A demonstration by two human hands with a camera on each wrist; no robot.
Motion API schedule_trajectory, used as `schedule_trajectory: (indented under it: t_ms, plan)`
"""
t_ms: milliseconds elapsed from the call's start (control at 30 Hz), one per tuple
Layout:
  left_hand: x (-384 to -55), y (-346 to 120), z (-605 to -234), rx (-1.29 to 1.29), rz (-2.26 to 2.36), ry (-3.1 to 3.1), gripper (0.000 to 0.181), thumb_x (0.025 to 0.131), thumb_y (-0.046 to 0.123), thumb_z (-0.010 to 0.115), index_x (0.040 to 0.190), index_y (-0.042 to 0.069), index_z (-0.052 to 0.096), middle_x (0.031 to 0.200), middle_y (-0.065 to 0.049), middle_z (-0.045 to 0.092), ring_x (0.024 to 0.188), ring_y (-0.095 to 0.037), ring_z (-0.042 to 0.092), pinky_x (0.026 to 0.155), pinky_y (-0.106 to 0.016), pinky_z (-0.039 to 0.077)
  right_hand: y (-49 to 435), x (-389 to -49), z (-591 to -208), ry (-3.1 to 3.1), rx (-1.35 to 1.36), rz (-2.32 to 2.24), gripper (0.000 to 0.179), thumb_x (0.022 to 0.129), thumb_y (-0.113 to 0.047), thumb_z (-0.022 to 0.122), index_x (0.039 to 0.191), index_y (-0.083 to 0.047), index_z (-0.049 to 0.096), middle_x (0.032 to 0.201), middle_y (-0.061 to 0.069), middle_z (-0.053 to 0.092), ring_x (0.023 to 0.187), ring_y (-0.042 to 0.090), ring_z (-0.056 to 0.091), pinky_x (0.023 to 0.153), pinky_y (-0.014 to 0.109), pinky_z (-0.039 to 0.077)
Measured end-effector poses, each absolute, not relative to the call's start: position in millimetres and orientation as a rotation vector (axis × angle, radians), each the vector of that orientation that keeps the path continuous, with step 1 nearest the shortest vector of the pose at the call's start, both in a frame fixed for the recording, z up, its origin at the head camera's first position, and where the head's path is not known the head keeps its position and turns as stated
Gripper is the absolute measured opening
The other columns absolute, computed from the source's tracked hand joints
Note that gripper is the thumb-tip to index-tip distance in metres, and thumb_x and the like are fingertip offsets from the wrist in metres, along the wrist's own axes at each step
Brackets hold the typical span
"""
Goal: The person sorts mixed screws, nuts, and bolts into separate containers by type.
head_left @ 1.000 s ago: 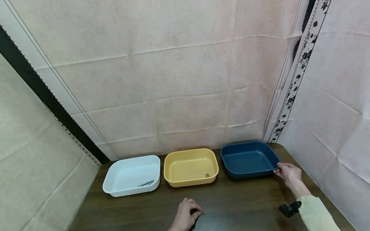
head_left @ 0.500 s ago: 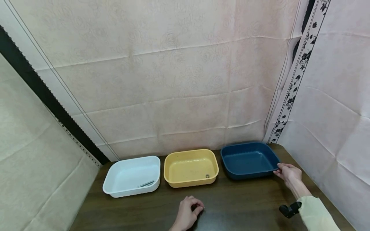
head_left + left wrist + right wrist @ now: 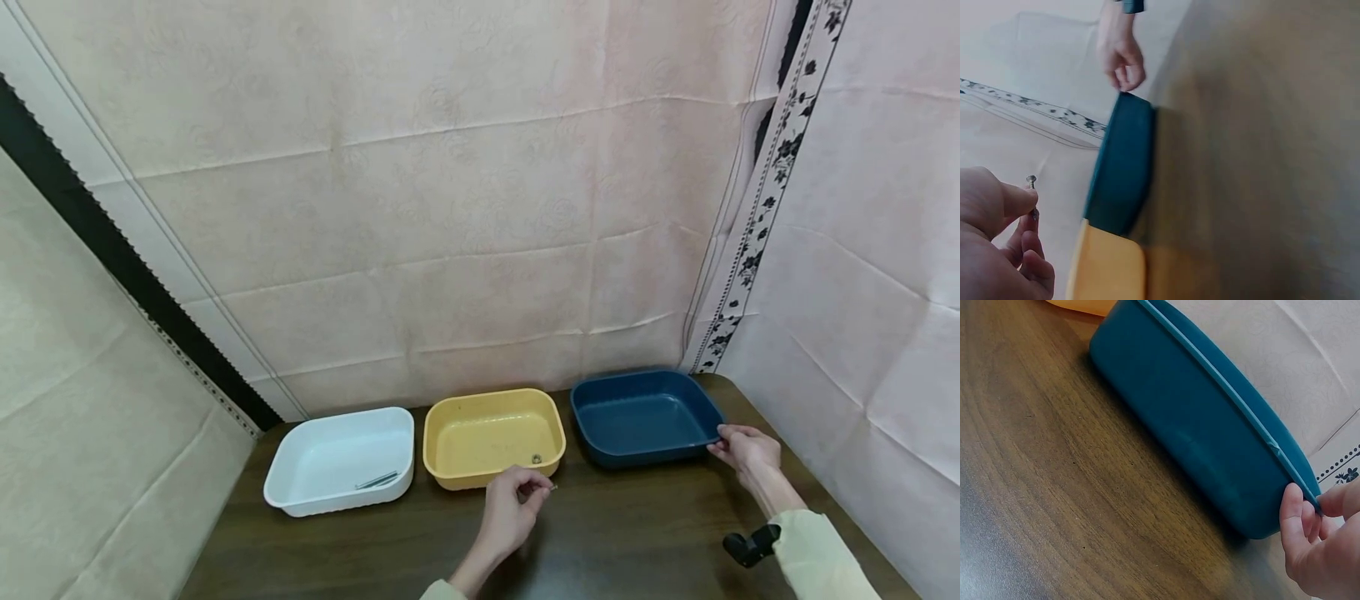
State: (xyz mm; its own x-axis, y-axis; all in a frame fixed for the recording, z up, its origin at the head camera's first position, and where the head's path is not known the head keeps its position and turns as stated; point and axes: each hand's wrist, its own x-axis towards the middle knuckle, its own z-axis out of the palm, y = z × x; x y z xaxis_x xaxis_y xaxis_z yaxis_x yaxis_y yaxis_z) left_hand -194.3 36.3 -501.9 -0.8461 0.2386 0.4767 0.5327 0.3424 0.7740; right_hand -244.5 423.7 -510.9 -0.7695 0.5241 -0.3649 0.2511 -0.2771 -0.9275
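Between thumb and fingertips my left hand [image 3: 512, 510] pinches a small metal screw [image 3: 1031, 182]; its head and tip stick out on either side of the thumb. The hand is in front of the yellow tray [image 3: 450, 482], overlapping its near rim in the head view. A small ring-shaped metal piece, like a nut [image 3: 536, 459], lies inside that tray. At the right, my right hand [image 3: 750, 458] grips the near right corner of the dark blue tray [image 3: 1172, 419], thumb and fingers on either side of the rim. No objects show inside the blue tray.
A white tray [image 3: 288, 505] at the left holds a few thin silver rods [image 3: 377, 481]. All three trays stand in a row at the back of the brown wooden table [image 3: 360, 550]. Pale cloth [image 3: 465, 208] hangs behind and along both sides.
My left hand, with the screw, has moved up from the table and forward to the yellow tray's near rim. My right hand has stayed on the blue tray's corner.
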Motion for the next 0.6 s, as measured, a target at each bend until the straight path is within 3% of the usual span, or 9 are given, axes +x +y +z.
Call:
schedule_trajectory:
  t_ms: [267,600]
  plan:
    - [-221.9,70.5,-483.4,-0.66,-1.471,-2.305,0.011,0.085,-0.003,0.075,0.082,0.007,0.075,0.077,0.003,0.067,0.072,-0.01,0.057,0.065,-0.026,0.052,425.1,-242.6,-511.9,-1.769,-0.978,2.155,0.009,0.1,-0.001,0.054,0.106,0.006,0.057,0.073,0.008,0.056,0.058,0.014,0.064,0.065,0.029,0.061]
    - [-246.2,112.9,-475.2,-0.623,-1.504,-2.413,0.009,0.088,0.0,0.073,0.084,0.008,0.075,0.073,0.008,0.062,0.067,-0.004,0.051,0.058,-0.019,0.048,425.2,-244.1,-513.2,-1.775,-0.96,2.159,0.011,0.1,-0.002,0.054,0.108,0.006,0.057,0.074,0.008,0.057,0.059,0.014,0.064,0.066,0.029,0.061]
